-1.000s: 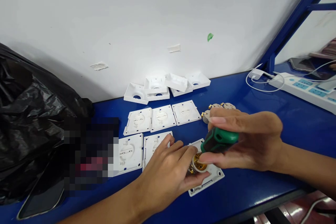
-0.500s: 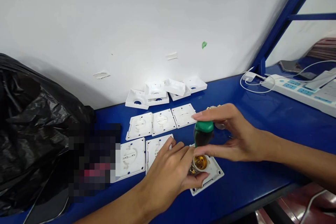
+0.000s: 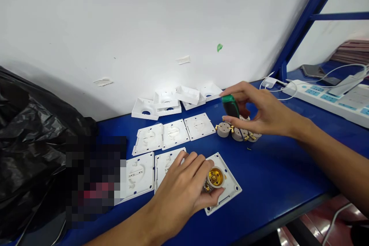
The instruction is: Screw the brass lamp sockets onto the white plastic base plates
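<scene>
My left hand (image 3: 187, 180) is wrapped round a round lamp socket with a brass-coloured inside (image 3: 215, 177), which sits on a white square plate (image 3: 229, 188). In my right hand (image 3: 256, 109) is a screwdriver with a green and black handle (image 3: 231, 106), pinched between thumb and fingers. Its thin shaft points down over several round ceramic sockets with brass terminals (image 3: 223, 129), lying behind the plate. The screwdriver's tip is hard to make out among them. Part of the socket is hidden by my left fingers.
More white plates (image 3: 173, 133) lie in rows at the left. White box covers (image 3: 144, 108) are piled against the wall. A black plastic bag (image 3: 34, 138) stands far left. A power strip with cables (image 3: 323, 94) is at the right. A small screw-like piece lies near the sockets.
My right hand has lifted the screwdriver out of the socket area and moved it up and right, uncovering the ceramic sockets. My left hand still holds its socket. The view has shifted slightly.
</scene>
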Demonstrator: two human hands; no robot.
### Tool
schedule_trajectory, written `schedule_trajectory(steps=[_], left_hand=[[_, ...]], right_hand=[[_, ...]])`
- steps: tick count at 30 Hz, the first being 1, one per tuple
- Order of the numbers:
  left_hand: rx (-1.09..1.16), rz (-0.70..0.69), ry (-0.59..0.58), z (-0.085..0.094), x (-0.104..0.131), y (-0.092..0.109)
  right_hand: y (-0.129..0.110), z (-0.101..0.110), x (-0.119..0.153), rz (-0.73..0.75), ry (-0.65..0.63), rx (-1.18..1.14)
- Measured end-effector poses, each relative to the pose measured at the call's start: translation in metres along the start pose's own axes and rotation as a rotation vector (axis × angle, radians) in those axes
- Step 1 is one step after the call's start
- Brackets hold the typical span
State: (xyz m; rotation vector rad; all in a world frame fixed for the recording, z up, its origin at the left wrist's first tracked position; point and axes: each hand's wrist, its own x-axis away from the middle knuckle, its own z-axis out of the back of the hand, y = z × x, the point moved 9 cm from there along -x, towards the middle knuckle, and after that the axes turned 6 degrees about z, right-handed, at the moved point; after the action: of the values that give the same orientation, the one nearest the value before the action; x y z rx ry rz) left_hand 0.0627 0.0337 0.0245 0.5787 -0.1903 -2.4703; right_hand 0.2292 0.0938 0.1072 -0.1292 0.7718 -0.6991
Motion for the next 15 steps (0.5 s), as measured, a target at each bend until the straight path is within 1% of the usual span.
schedule_trajectory(steps=[2,5,10,12,15], left_hand=[[-0.001,-0.012,0.014,0.001,0.0,0.001],[-0.006,-0.016,0.03,0.002,-0.001,0.002],[-0.003,-0.016,0.027,0.001,-0.002,0.001],[0.005,-0.001,0.041,0.001,-0.002,-0.001],[0.039,0.017,0.052,0.002,-0.002,-0.002]], right_hand=[[0.0,-0.01,0.0,-0.014,-0.08,0.01],[-0.002,-0.019,-0.001,-0.022,-0.123,-0.012],[-0.004,-0.021,0.001,-0.032,-0.175,0.014],[-0.008,-0.016,0.002,-0.006,-0.125,-0.026],[-0.015,-0.004,0.004,0.047,0.044,-0.119]])
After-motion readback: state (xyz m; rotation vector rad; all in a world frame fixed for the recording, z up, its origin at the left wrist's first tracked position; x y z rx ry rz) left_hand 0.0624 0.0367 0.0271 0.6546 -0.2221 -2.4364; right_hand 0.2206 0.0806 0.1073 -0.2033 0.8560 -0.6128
